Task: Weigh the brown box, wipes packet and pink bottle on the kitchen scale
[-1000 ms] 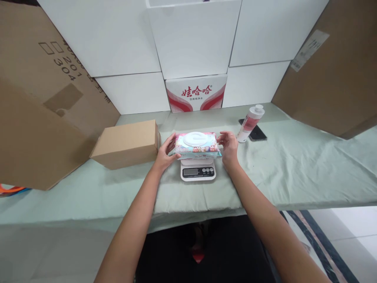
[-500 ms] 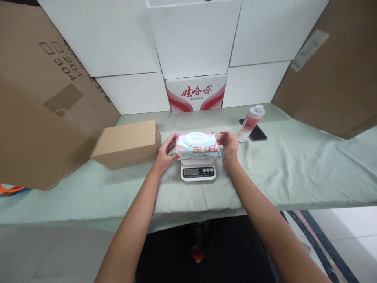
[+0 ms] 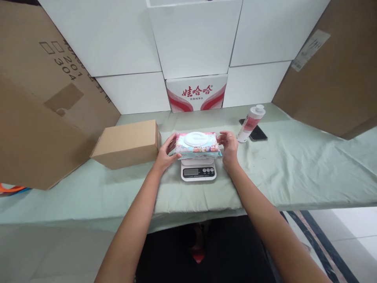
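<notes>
A pack of wet wipes [image 3: 196,148] with a white flip lid and a colourful printed wrapper lies level across a white digital kitchen scale [image 3: 199,175]. It hides most of the scale's top; the display and buttons show in front. My left hand [image 3: 166,155] is closed round the pack's left end, thumb along the front and fingers behind. At the opposite end, my right hand [image 3: 229,147] has its fingers bent inward, the tips against the pack's edge.
A closed brown carton [image 3: 129,141] sits to the left. On the right a white and pink bottle [image 3: 250,124] stands beside a dark phone [image 3: 258,133]. Large cardboard sheets [image 3: 330,78] flank both sides. A printed white box [image 3: 196,93] is at the back of the green cloth [image 3: 294,169].
</notes>
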Demonstrator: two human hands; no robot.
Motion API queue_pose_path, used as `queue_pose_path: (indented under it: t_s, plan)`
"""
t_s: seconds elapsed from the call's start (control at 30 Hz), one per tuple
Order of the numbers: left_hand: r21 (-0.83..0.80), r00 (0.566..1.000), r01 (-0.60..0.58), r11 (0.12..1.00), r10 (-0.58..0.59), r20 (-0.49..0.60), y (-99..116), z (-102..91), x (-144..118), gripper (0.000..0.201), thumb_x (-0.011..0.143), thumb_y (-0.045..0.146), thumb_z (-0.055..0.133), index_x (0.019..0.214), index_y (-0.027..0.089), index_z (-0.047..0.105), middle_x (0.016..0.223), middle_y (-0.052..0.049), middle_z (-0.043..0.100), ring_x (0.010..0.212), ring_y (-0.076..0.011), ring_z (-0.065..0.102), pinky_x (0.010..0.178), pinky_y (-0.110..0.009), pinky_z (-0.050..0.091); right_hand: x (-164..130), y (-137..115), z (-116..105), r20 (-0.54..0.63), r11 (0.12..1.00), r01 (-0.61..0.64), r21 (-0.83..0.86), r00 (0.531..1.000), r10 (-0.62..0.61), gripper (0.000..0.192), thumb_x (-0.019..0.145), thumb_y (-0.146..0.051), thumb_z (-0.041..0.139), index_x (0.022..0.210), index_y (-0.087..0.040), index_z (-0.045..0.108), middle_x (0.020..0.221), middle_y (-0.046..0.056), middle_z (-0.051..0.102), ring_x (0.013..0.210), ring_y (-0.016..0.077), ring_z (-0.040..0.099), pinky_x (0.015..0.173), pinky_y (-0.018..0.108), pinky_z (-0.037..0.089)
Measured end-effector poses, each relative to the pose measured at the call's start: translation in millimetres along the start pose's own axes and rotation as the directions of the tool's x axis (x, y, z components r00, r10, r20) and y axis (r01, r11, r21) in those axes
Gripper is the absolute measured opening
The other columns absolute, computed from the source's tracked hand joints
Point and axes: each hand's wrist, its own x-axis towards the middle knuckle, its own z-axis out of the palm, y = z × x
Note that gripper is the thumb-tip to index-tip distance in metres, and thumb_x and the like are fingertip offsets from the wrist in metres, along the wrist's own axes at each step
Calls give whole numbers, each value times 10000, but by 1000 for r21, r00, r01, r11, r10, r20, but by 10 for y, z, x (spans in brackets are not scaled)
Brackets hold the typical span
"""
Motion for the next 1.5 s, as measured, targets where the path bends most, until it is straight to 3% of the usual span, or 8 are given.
queue_pose_path:
  t_s: [0.27, 0.6, 0.8, 1.03, 1.3, 1.5]
  plan:
    - [3, 1000, 4, 1000, -4, 9, 9, -6, -1, 1249, 611, 763, 882, 1604, 155, 428, 1653, -233, 429, 1570, -412, 375, 1283, -509, 417, -89, -102, 11, 147, 968, 181, -175, 977, -156, 470, 926, -652, 590, 1138, -239, 665, 1008, 49, 673, 849, 204, 598, 774, 350, 487]
    - [-3, 1000, 2, 1000, -2, 7, 14, -3, -3, 1243, 617, 760, 880, 1599, 143, 432, 1649, -239, 432, 1574, -414, 368, 1289, -509, 407, -118, -123, -38, 271, 916, 291, -275, 938, -217, 589, 932, -722, 532, 1248, -239, 654, 1225, 102, 668, 1092, 289, 625, 912, 442, 523]
    - [30, 1000, -5, 1000, 4, 22, -14, -15, 3, 1249, 630, 793, 848, 1609, 150, 414, 1643, -242, 439, 1566, -422, 380, 1276, -511, 424, -142, -135, -42, 340, 892, 351, -283, 907, -249, 551, 948, -681, 554, 1288, -253, 624, 1304, 104, 648, 1201, 305, 604, 964, 447, 511]
    - [25, 1000, 3, 1000, -3, 18, 32, -6, -2, 1230, 634, 773, 861, 1600, 146, 427, 1641, -242, 442, 1558, -420, 395, 1268, -518, 433, -160, -156, -36, 364, 898, 322, -301, 909, -204, 566, 948, -693, 571, 1332, -277, 583, 1356, 101, 621, 1269, 311, 584, 1034, 457, 503]
    - [41, 1000, 22, 999, -23, 17, 79, 15, -2, 1273, 587, 785, 878, 1599, 154, 433, 1646, -243, 435, 1557, -423, 395, 1261, -512, 438, -171, -175, -26, 434, 917, 249, -312, 896, -96, 770, 852, -702, 710, 1447, -264, 494, 1468, 122, 554, 1349, 343, 541, 1159, 502, 432]
    - [71, 999, 45, 996, -47, 28, 72, 38, -5, 1302, 581, 722, 921, 1622, 154, 384, 1682, -251, 369, 1558, -418, 397, 1240, -500, 460, -147, -99, -46, 448, 921, 253, -295, 888, -101, 851, 810, -640, 796, 1487, -251, 459, 1476, 138, 538, 1356, 343, 545, 1200, 518, 409]
